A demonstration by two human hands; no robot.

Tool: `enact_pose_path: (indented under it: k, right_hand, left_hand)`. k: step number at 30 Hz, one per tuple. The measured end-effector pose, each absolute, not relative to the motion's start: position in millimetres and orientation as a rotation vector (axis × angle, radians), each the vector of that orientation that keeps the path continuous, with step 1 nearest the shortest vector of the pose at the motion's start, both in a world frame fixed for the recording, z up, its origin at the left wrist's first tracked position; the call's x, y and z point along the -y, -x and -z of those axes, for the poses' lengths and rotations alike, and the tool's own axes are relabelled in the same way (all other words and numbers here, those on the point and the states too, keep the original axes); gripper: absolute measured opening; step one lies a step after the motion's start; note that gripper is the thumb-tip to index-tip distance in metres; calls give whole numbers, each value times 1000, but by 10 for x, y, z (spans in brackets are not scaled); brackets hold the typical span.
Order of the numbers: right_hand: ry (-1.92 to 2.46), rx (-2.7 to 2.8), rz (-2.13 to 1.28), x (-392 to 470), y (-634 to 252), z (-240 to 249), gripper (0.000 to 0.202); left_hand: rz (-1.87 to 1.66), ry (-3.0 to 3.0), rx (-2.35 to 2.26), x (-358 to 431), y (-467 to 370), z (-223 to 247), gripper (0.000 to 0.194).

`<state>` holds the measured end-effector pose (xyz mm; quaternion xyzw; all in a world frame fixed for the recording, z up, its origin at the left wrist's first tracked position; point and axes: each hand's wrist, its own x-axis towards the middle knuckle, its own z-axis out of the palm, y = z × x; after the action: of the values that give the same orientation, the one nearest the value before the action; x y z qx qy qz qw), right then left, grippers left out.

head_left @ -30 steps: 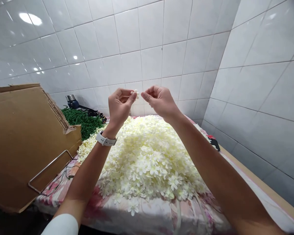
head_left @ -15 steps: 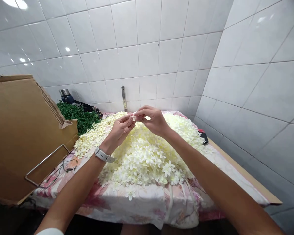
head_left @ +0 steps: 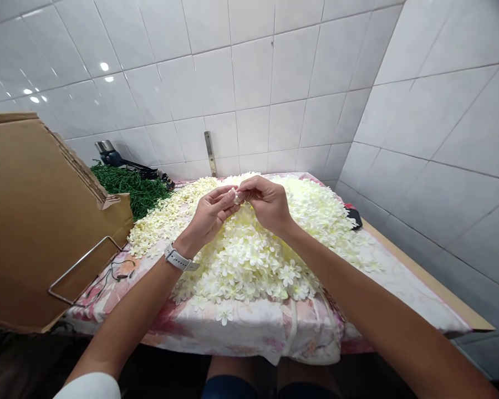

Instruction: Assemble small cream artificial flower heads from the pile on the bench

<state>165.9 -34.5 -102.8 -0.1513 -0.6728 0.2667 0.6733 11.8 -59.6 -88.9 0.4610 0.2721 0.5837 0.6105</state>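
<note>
Above a large heap of white flowers (head_left: 249,260), my left hand (head_left: 212,215) pinches a small white flower piece (head_left: 235,196) between thumb and fingers. My right hand (head_left: 268,204) meets it from the right, its fingers closed together at the same small piece. Whether the right fingertips grip the flower itself or some other tiny part cannot be made out. Smaller cream blossoms (head_left: 149,228) spread over the cloth to the left of the heap. One loose white flower (head_left: 224,315) lies near the front edge of the table.
A cardboard box (head_left: 45,221) with a metal wire handle (head_left: 83,263) beside it stands at the left. Behind are a green tangle of stems (head_left: 128,188), a dark bottle (head_left: 108,153) and a metal strip (head_left: 210,152). A black object (head_left: 355,218) lies at the right.
The view has tilted down slightly. My hands have drawn closer together, and my right fingers have curled in toward the small piece held in my left hand.
</note>
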Motion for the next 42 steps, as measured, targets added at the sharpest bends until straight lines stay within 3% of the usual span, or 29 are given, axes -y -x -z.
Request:
enact_pose_path:
  k: [7,18,34,42]
  right_hand:
    - [350,1471,-748,354,-1642,1044,5]
    - [401,1127,-1156,283,-1742,944,59]
    - [383,1072,-1266,191,-1937,870,53]
    - [485,1089,-1143,188,-1952,856,56]
  left_hand:
    - [-1370,-1054,-645,565,-121,915,39]
    - [-1418,-1029,-605,551,-78,883,27]
    - [-1410,-1049,-584,539,-83,892,37]
    - [-1393,-1085,-596,551,-93,877,38]
